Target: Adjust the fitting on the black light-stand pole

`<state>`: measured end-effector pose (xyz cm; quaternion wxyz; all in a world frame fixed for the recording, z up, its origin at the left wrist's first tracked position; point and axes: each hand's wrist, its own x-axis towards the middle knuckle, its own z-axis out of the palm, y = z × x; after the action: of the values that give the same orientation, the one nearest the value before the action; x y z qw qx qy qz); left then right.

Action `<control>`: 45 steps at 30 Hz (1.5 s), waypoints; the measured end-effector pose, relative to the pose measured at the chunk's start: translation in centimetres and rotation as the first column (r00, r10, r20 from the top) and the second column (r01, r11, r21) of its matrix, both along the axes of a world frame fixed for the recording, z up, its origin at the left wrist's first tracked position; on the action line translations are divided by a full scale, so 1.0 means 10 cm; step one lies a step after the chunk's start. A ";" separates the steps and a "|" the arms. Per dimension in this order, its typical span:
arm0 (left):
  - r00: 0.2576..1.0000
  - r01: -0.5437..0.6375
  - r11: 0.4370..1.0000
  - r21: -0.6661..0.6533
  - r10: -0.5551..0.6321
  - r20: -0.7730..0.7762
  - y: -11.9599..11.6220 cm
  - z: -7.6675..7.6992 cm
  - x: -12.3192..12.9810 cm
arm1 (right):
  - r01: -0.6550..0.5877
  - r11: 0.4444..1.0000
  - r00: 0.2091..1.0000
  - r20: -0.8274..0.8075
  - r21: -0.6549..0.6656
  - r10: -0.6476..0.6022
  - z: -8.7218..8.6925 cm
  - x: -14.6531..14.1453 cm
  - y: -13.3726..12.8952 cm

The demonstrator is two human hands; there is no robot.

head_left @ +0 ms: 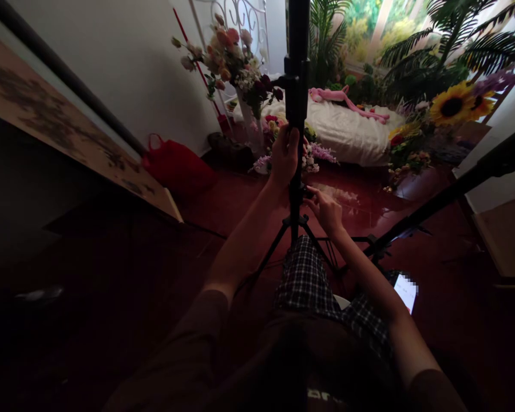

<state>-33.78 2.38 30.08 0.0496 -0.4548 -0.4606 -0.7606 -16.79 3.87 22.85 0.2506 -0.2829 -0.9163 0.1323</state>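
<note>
A black stand rises upright in front of me, its tripod legs spread on the dark red floor. My left hand is wrapped round its pole, just below a thicker collar. Lower down, my right hand has its fingers pressed at a small knob or clamp on the right side of the pole; the part between the fingertips is small and dark. Checked trousers cover my legs close behind the stand. A lit phone lies by my right thigh.
A second black pole slants across the right. Behind the stand are a vase of flowers, a white-covered bed with a pink plush toy, and sunflowers. A red bag and a long painted panel stand left.
</note>
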 end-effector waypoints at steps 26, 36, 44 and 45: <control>0.948 -0.316 0.947 -0.066 0.317 0.013 0.03 -0.35 0.32 | -0.175 0.639 0.944 -0.313 -0.749 -0.109 0.01 -0.19 0.10; 0.892 -0.433 0.834 -0.343 0.452 -0.027 -0.39 -1.40 1.02 | -0.232 0.655 0.864 -0.462 -0.719 -0.201 -0.10 1.03 0.12; 0.983 -0.104 0.827 -0.552 0.172 0.072 -0.38 -2.13 2.17 | -0.034 0.610 0.591 -0.508 -0.792 -0.627 -0.27 2.00 0.34; 0.993 -0.048 0.831 -0.554 0.102 0.066 -0.32 -2.09 2.26 | -0.005 0.604 0.549 -0.507 -0.797 -0.664 -0.29 2.10 0.36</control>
<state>-11.19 -0.83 9.19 -0.0751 -0.3956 -0.6794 -0.6135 4.21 7.46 19.98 0.5046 -0.4565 -0.5037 0.5322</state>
